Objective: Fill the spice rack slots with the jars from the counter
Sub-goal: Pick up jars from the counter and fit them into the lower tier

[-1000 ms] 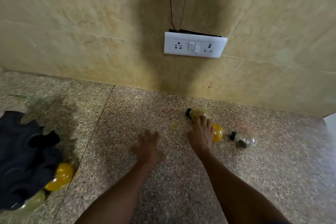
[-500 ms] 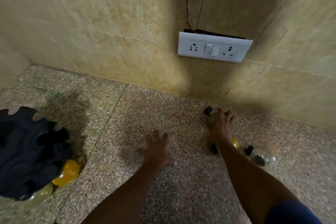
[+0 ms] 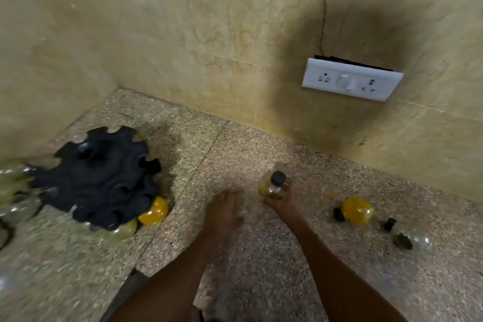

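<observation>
On the speckled stone counter (image 3: 261, 282), the right hand (image 3: 283, 204) grips a small, probably light, slippery glass jar (image 3: 273, 187) by its body, left hand (image 3: 222, 210) empty, fingers blurred.

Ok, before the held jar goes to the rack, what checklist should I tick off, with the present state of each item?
1. Right hand has a firm grip on the jar: ok, fingers wrap its body from below.
2. Cap on that jar: ok, black cap in place.
3. Left hand free to help: ok, it holds nothing.
4. Rack has an open slot facing the hands: cannot tell, the picture is blurred there.
5. Path along the counter to the rack is clear: ok.
6. Other jars wait: ok, the yellow jar and the clear jar lie to the right.
</observation>
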